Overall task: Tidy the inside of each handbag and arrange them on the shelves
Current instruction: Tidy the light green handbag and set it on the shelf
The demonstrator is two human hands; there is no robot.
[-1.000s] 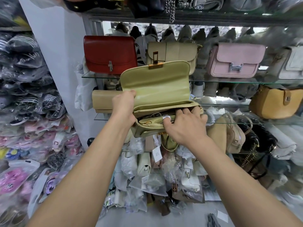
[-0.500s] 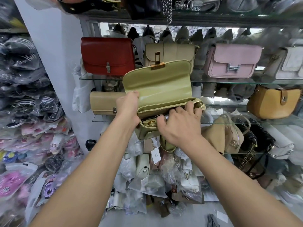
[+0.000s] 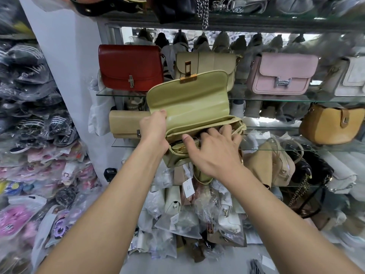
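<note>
A yellow-green handbag (image 3: pixel 189 103) is held up in the air in front of the glass shelves (image 3: pixel 276 98), not resting on any of them. Its flap stands open and upright, with a gold clasp (image 3: pixel 188 78) on the top edge. The left hand (image 3: pixel 154 131) grips the left end of the handbag where the flap meets the body, with its fingers curled round the edge. The right hand (image 3: pixel 215 147) lies over the front of the handbag, its fingers spread and fairly straight. They are pushed into the open zip pocket (image 3: pixel 205 128), where the tips are hidden. The thumb stretches out to the left, outside the pocket.

On the shelf behind stand a red handbag (image 3: pixel 130 68), a beige handbag (image 3: pixel 213 62) partly hidden by the raised flap, a pink handbag (image 3: pixel 282 74) and, at the far right, a white one (image 3: pixel 351 78). One shelf lower, a beige clutch (image 3: pixel 126 123) sits just left of the left hand, and a mustard bag (image 3: pixel 329 125) sits well to the right. Below the hands is a heap of plastic-wrapped bags (image 3: pixel 197 214), with a white price tag (image 3: pixel 187 187) hanging above it. Wrapped slippers (image 3: pixel 29 115) are stacked along the left wall.
</note>
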